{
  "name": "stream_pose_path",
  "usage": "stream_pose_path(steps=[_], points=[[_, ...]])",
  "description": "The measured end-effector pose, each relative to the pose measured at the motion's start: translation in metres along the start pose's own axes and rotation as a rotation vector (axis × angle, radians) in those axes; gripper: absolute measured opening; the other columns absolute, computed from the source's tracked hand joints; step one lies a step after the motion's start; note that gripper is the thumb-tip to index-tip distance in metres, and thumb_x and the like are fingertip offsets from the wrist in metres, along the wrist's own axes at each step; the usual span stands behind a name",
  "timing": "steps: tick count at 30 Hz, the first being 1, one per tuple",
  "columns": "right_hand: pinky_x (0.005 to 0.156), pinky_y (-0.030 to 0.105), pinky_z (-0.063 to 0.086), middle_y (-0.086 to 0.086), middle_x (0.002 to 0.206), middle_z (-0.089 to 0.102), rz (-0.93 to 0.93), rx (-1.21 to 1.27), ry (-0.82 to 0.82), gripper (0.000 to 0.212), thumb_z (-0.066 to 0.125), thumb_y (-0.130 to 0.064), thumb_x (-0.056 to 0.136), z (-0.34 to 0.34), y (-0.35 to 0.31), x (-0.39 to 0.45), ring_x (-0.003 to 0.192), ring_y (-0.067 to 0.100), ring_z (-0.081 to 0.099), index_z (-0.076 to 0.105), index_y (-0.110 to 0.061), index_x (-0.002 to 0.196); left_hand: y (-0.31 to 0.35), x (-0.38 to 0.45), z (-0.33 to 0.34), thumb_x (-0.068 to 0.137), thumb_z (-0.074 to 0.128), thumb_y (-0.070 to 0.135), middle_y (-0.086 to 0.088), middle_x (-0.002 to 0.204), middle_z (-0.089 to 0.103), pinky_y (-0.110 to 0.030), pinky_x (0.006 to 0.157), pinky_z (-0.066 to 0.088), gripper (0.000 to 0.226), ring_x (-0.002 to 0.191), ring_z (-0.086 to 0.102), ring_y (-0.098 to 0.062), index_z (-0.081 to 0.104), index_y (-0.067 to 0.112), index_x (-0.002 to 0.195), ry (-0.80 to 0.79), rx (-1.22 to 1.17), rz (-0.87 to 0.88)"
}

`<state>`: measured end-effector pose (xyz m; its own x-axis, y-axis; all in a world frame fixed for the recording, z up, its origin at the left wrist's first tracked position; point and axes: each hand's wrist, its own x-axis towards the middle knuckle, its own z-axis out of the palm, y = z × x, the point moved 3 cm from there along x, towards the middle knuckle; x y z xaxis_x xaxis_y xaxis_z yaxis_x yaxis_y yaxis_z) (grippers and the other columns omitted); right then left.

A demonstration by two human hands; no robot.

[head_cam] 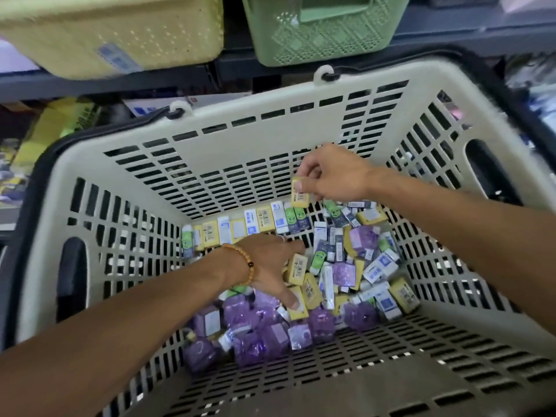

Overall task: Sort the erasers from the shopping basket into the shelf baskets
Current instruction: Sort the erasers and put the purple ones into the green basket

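While both hands dig, shelf baskets [319,28] cropped, eraser labels [301,196] blurred.

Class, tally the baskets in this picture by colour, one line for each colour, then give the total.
Yellow basket: 1
Green basket: 1
Cream shopping basket: 1
Total: 3

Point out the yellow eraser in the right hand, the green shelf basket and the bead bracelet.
yellow eraser [301,196], head view, on its barcode face below the thumb.
green shelf basket [319,40], head view, on its latticed front wall.
bead bracelet [244,261], head view, on the beads across the left wrist.
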<state>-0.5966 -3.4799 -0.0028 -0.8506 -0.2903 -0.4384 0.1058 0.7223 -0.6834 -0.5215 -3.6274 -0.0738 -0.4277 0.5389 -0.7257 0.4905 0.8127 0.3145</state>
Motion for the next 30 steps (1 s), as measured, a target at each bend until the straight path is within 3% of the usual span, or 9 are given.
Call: stream_pose_path(steps=[4,8,14,16,20,26,30], points=[[0.046,0.011,0.044,0.001,0.07,0.067,-0.017,-0.023,-0.006,0.013,0.067,-0.019,0.092,0.0,0.002,0.001,0.059,0.006,0.062,0.068,-0.016,0.079,-0.002,-0.003,0.0,0.068,0.077,0.058,-0.001,0.141,0.049,-0.029,0.096,0.037,0.099,0.123,0.048,-0.023,0.024,0.034,0.147,-0.065,-0.105,-0.029],[0.067,0.025,0.054,0.004,0.079,0.07,-0.037,-0.049,0.0,0.013,0.067,-0.02,0.092,0.003,0.001,0.004,0.071,0.012,0.065,0.071,-0.008,0.087,0.002,-0.014,0.003,0.067,0.078,0.057,-0.001,0.145,0.044,-0.037,0.105,0.039,0.097,0.125,0.045,-0.021,0.025,0.033,0.144,-0.046,-0.143,-0.022],[0.061,0.019,0.048,-0.001,0.075,0.067,-0.033,-0.034,0.009,0.013,0.067,-0.021,0.092,0.006,0.002,0.004,0.07,0.01,0.065,0.07,-0.01,0.086,0.006,-0.009,-0.006,0.069,0.078,0.055,0.009,0.152,0.036,-0.029,0.098,0.029,0.085,0.134,0.04,-0.02,0.029,0.051,0.139,-0.056,-0.263,-0.026],[0.061,0.021,0.049,0.0,0.075,0.068,-0.028,-0.041,0.001,0.013,0.067,-0.022,0.092,0.007,0.003,0.004,0.07,0.012,0.067,0.069,-0.012,0.084,0.009,-0.007,-0.008,0.072,0.078,0.05,0.013,0.144,0.044,-0.028,0.098,0.03,0.072,0.129,0.044,-0.019,0.039,0.05,0.132,-0.055,-0.299,-0.015],[0.063,0.022,0.048,-0.002,0.073,0.066,-0.022,-0.04,0.006,0.013,0.066,-0.021,0.093,0.007,0.004,0.003,0.068,0.009,0.064,0.069,-0.013,0.083,0.019,-0.005,-0.011,0.083,0.072,0.034,0.018,0.107,0.057,-0.033,0.089,0.041,0.033,0.102,0.057,-0.013,0.049,0.044,0.106,-0.005,-0.405,0.063],[0.059,0.019,0.044,-0.006,0.07,0.061,-0.019,-0.038,0.004,0.011,0.066,-0.021,0.093,0.009,0.007,0.0,0.071,0.009,0.063,0.067,-0.014,0.084,0.02,-0.008,-0.017,0.088,0.068,0.024,0.009,0.107,0.059,-0.029,0.087,0.044,0.038,0.099,0.058,-0.016,0.054,0.034,0.123,-0.018,-0.289,0.086],[0.069,0.032,0.056,0.003,0.078,0.065,0.005,0.048,-0.025,0.012,0.065,-0.019,0.094,0.014,0.008,-0.003,0.073,0.017,0.067,0.067,-0.007,0.096,0.004,-0.03,-0.02,0.091,0.066,0.025,0.002,0.129,0.056,-0.027,0.098,0.042,0.045,0.12,0.053,-0.019,0.053,0.024,0.133,0.029,-0.329,-0.011]])
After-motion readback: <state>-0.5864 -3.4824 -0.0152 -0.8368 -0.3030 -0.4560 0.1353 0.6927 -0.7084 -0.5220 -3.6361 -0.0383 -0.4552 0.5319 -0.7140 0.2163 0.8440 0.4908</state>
